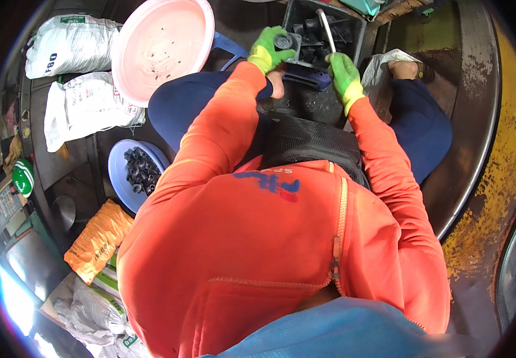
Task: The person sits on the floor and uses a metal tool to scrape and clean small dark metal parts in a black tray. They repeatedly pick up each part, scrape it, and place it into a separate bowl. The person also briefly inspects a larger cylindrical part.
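My left hand (268, 52), in a green and yellow glove, is closed on a grey plastic part (290, 45) with a round end and a squarish flange. My right hand (345, 79), gloved the same way, grips a pale thin rod (326, 28) by its near end. The rod points away over a dark grey crate (360, 37). Several black plastic pieces (334, 37) lie heaped in that crate. Between my hands, at the crate's near side, is a dark blue plastic bar (307, 77). The fingertips under the grey part are hidden.
A large pink basin (168, 48) with dark specks stands at the left, beside white sacks (73, 48). Lower down sit a blue basin (116, 161) of black parts and an orange bag (99, 238). A curved metal edge (478, 173) runs along the right, beside a worn yellow surface.
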### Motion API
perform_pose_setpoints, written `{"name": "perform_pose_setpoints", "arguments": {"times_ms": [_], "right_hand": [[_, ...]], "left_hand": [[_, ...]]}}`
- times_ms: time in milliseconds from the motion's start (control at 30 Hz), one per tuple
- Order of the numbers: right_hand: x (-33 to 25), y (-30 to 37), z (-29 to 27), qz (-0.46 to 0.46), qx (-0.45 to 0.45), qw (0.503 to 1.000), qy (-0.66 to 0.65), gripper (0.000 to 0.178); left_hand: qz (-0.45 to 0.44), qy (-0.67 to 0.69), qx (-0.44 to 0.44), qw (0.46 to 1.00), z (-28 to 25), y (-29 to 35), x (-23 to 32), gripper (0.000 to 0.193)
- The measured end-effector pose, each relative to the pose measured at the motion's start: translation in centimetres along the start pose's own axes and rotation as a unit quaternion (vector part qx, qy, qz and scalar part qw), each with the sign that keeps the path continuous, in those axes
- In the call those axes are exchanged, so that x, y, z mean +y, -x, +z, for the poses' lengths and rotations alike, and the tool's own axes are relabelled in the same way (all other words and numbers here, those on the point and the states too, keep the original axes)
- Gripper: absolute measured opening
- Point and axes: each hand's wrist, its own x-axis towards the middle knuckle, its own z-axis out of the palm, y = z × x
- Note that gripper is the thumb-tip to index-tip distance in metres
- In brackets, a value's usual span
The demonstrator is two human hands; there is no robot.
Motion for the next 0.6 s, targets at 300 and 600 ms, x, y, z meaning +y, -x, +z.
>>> {"name": "perform_pose_setpoints", "arguments": {"times_ms": [300,600], "right_hand": [[0.2,2.0,0.4,-0.176,-0.062,0.951,0.247,0.030],[2.1,1.5,0.7,-0.294,-0.076,0.877,0.372,0.029]], "left_hand": [[0.018,-0.017,0.028,0.999,5.2,0.2,-3.8,0.076],[0.000,0.104,0.048,0.993,5.6,0.1,-3.2,0.068]]}}
